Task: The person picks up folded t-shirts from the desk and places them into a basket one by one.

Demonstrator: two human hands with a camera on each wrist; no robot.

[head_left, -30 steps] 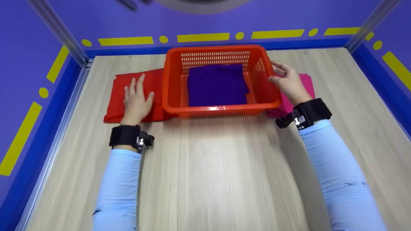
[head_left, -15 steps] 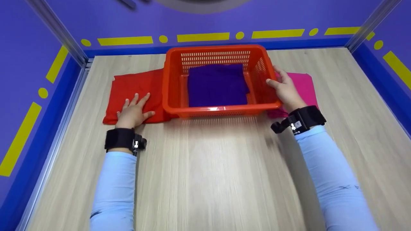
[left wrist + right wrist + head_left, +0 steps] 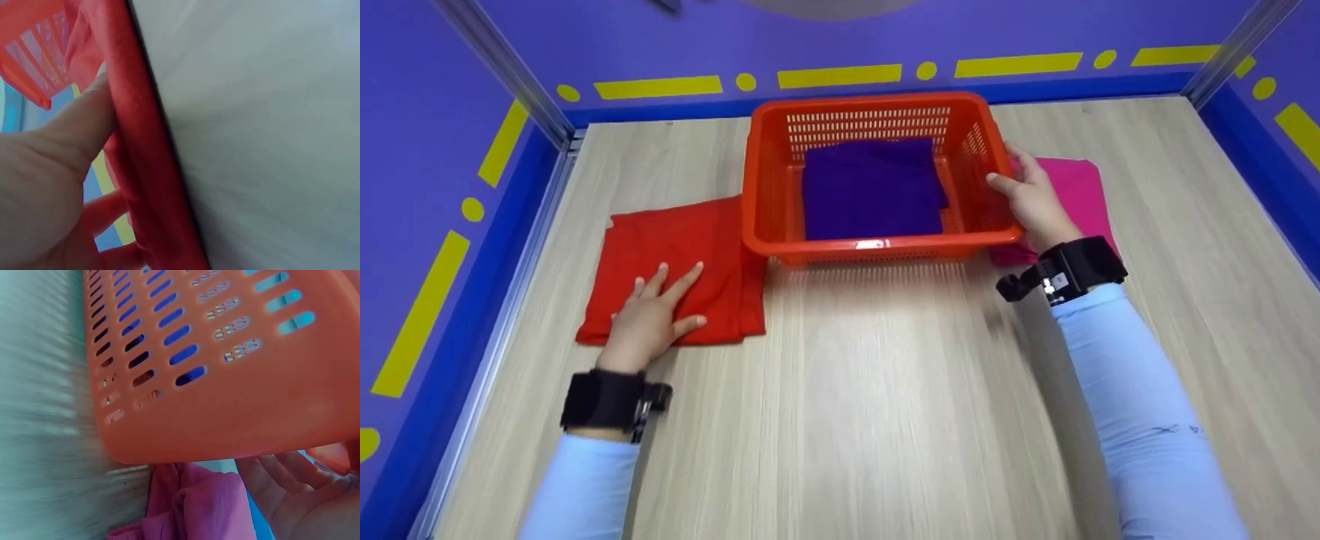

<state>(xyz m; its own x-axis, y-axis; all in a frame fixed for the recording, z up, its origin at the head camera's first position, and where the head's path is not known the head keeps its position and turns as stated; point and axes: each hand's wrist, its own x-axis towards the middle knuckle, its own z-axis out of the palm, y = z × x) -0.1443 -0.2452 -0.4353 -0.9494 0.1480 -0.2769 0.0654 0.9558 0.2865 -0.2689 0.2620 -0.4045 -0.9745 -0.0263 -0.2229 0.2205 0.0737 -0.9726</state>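
In the head view, my left hand (image 3: 646, 321) lies palm down with spread fingers on a folded red cloth (image 3: 675, 236) at the left. The left wrist view shows the thumb along the red cloth's (image 3: 149, 146) near edge. My right hand (image 3: 1039, 201) holds the right rim of an orange plastic basket (image 3: 810, 249), thumb over the rim and fingers outside. Inside the basket lies a folded dark purple cloth (image 3: 874, 191). A folded pink cloth (image 3: 1076, 191), partly hidden by the right hand and basket, lies on the table at the right.
A wood-grain table (image 3: 870, 420) fills the space in front of the basket. Purple-blue panels (image 3: 840, 37) with yellow marks stand at the back and both sides, joined by metal posts (image 3: 502, 64).
My left hand has lowered onto the red cloth and drawn it toward me, out from beside the basket's left side. My right hand's thumb has come over the basket rim.
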